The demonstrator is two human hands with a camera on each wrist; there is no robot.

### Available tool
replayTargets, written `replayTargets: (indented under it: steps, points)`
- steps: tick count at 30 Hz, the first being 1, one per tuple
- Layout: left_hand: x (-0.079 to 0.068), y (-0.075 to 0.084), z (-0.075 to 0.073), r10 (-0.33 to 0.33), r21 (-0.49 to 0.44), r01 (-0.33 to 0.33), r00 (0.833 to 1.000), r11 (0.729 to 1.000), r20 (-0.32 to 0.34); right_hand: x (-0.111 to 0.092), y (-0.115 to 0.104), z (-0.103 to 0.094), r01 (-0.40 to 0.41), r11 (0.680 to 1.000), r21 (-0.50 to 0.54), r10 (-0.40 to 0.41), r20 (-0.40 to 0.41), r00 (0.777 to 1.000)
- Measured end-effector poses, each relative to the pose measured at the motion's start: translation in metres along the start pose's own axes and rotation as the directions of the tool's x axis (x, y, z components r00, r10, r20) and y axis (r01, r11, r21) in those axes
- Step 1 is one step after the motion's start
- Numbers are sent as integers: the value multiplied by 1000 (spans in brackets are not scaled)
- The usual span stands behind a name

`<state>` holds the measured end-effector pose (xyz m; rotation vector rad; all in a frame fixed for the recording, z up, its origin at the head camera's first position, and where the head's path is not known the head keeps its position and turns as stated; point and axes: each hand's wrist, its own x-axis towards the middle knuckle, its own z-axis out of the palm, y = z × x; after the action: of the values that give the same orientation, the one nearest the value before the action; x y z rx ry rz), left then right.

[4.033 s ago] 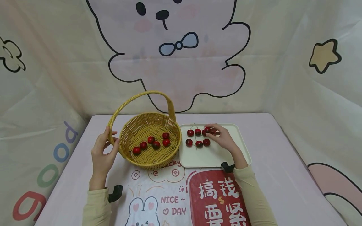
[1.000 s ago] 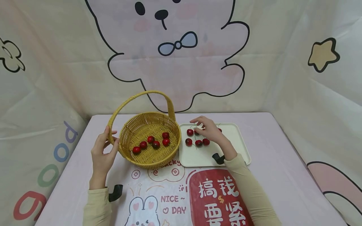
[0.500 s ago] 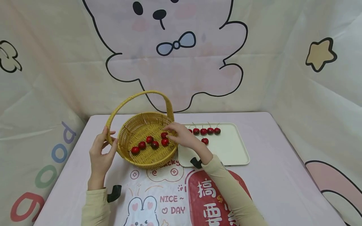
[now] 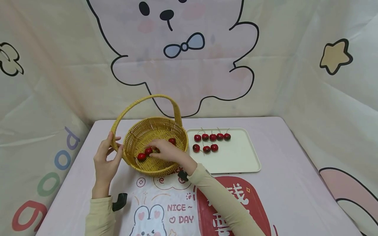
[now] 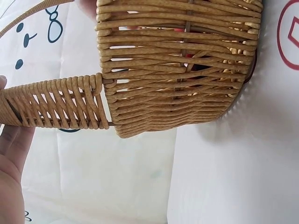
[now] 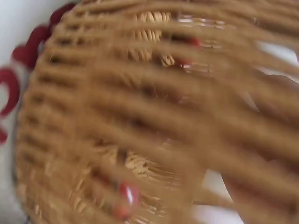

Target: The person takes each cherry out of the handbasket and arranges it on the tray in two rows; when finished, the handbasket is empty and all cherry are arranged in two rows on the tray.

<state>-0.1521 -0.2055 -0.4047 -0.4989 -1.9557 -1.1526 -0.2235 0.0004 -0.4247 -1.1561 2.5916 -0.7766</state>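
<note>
A yellow woven basket [image 4: 138, 131] stands on the table, its tall handle [image 4: 133, 104] arching over it. My left hand [image 4: 106, 164] pinches the base of that handle between thumb and fingers. In the left wrist view the handle [image 5: 56, 105] shows close up against the fingers. My right hand [image 4: 166, 151] reaches inside the basket, finger and thumb apart around a cherry [image 4: 148, 151]; whether they touch it I cannot tell. Another cherry [image 4: 141, 157] lies to its left, one more [image 4: 172, 141] behind the hand. The hand covers part of the basket floor. The right wrist view is blurred.
Right of the basket lies a cream tray [image 4: 236, 160]. Several cherries with stems form a back row [image 4: 213, 137], and 3 cherries a front row [image 4: 206, 149]. A printed sheet [image 4: 180, 213] covers the table's front. A cloth backdrop [image 4: 265, 91] hangs behind.
My right hand was over the tray, where a cherry was added to the back row. It has since moved left into the basket. My left hand stays on the handle.
</note>
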Motion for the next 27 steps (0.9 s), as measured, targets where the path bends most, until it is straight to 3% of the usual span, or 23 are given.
replayTargets:
  steps: [10,19,27]
  points:
    - [-1,-3,0,1,-4,-1,1000,1000,1,21,-8,24,-19,1000,-15,20,83,996]
    - [-11,-32,0,-4,-4,4,1000,1000,4,26,-4,34,-58,997,-55,65,127,990]
    - [-10,-31,0,-6,-5,6,1000,1000,8,28,-4,36,-45,998,-51,51,137,989]
